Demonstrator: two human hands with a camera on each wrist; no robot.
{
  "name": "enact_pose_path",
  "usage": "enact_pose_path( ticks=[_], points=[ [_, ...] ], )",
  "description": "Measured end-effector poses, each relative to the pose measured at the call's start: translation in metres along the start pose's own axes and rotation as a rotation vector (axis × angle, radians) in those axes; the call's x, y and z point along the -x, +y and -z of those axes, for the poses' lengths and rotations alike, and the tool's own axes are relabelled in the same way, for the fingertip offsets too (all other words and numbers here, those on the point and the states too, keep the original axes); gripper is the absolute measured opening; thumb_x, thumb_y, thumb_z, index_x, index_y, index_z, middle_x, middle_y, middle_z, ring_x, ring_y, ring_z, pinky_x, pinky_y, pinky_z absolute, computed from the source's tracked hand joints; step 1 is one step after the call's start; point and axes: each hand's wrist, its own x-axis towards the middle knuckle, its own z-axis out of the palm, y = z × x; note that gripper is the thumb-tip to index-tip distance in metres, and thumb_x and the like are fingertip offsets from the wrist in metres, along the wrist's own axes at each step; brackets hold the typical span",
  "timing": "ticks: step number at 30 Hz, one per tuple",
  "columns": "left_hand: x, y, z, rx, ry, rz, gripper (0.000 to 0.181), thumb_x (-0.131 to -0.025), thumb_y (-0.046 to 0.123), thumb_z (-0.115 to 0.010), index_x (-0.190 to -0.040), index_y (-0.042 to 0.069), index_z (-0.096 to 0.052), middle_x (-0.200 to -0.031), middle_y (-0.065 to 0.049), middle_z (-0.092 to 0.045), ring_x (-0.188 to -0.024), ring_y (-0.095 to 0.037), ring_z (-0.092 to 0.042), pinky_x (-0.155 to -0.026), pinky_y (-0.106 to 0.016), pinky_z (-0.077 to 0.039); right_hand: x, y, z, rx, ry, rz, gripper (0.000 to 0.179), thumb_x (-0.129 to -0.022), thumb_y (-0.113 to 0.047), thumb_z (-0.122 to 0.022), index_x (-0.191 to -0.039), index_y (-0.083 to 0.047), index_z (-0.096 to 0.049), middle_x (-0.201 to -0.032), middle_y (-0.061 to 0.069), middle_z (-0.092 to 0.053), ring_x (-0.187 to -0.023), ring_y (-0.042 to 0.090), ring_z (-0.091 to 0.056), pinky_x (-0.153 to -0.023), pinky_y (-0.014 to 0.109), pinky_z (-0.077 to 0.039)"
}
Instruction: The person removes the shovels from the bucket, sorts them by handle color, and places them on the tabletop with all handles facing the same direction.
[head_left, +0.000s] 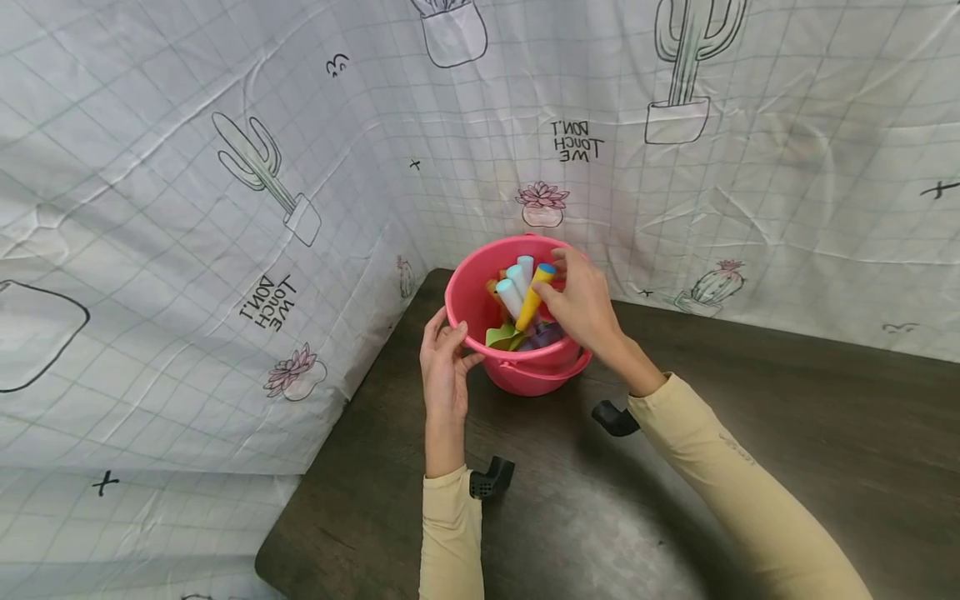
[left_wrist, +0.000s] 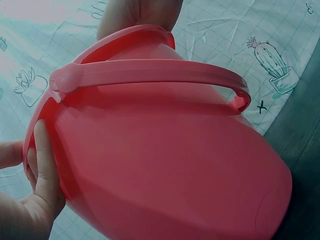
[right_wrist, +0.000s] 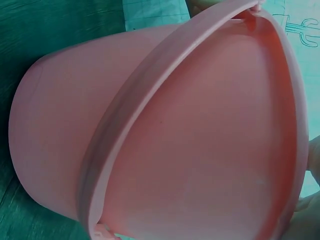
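Fingers of the left hand [head_left: 444, 358] clamp the rim of the bucket, while those of the right hand [head_left: 585, 304] and its thumb close round the blue-capped end of a yellow stick [head_left: 531, 307]. Behind everything hangs a printed sheet [head_left: 225, 183], meeting the worktop [head_left: 375, 500] along its far and left edges. On the worktop, near that far left corner, stands the pink bucket [head_left: 527, 385], its mouth towards the head camera, probably so the inside is easy to see and reach. Its handle [left_wrist: 160, 72] is down on the near side, out of the mouth's way. Inside lie pale sticks [head_left: 508, 298] leaning together, a purple piece [head_left: 546, 335] and a green piece [head_left: 501, 337]; the yellow stick slants over them within the mouth. The left grip seems meant to steady the bucket. That forearm comes almost straight up from below, one finger lying along the outer wall under the rim, as the left wrist view shows. The right forearm slants in from the lower right, the wrist beside the rim and the hand over the mouth, fingers bent towards the stick
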Motion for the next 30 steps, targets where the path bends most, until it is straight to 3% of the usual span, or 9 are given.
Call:
enact_pose_path(
  ticks=[5, 10, 22, 26, 30],
  points=[
    [0.0, -0.001, 0.001, -0.001, 0.002, 0.001, 0.056, -0.096, 0.007, -0.065, -0.148, 0.003, -0.046, -0.124, -0.03, -0.053, -0.082, -0.017, -0.067, -0.064, -0.025, -0.061, -0.004, 0.001, -0.003, -0.002, -0.01, -0.002, 0.052, -0.095, -0.008, -0.072, -0.138, 0.009, -0.051, -0.131, 0.027, -0.062, -0.118, 0.04, -0.06, -0.096, 0.053, -0.057],
    [-0.001, -0.002, 0.001, 0.001, -0.007, -0.008, 0.056, -0.096, 0.007, -0.065, -0.148, 0.003, -0.046, -0.128, -0.034, -0.051, -0.082, -0.017, -0.068, -0.064, -0.025, -0.062, -0.008, 0.002, -0.004, 0.011, -0.018, 0.007, 0.048, -0.095, -0.008, -0.072, -0.136, 0.01, -0.053, -0.129, 0.027, -0.063, -0.113, 0.039, -0.06, -0.097, 0.052, -0.055],
    [-0.002, -0.001, 0.0, -0.003, -0.01, -0.016, 0.055, -0.096, 0.008, -0.065, -0.148, 0.003, -0.045, -0.132, -0.034, -0.05, -0.081, -0.017, -0.068, -0.064, -0.024, -0.061, -0.012, -0.002, -0.003, 0.037, -0.106, -0.063, 0.048, -0.097, -0.011, -0.071, -0.137, 0.009, -0.052, -0.125, 0.024, -0.064, -0.098, 0.035, -0.063, -0.086, 0.046, -0.06],
    [-0.001, -0.001, -0.001, -0.002, -0.006, -0.015, 0.055, -0.097, 0.007, -0.064, -0.148, 0.003, -0.045, -0.128, -0.032, -0.053, -0.08, -0.016, -0.068, -0.063, -0.024, -0.061, -0.013, -0.002, -0.002, 0.039, -0.139, -0.087, 0.044, -0.096, -0.011, -0.072, -0.13, 0.009, -0.053, -0.111, 0.023, -0.064, -0.082, 0.031, -0.064, -0.073, 0.037, -0.059],
    [0.0, 0.0, -0.002, 0.007, -0.005, -0.013, 0.054, -0.097, 0.006, -0.064, -0.148, 0.002, -0.045, -0.116, -0.021, -0.058, -0.076, -0.016, -0.067, -0.061, -0.024, -0.061, -0.015, -0.003, 0.0, 0.022, -0.173, -0.12, 0.041, -0.096, -0.011, -0.073, -0.126, 0.009, -0.053, -0.102, 0.02, -0.062, -0.072, 0.03, -0.065, -0.063, 0.026, -0.054]
  ],
)
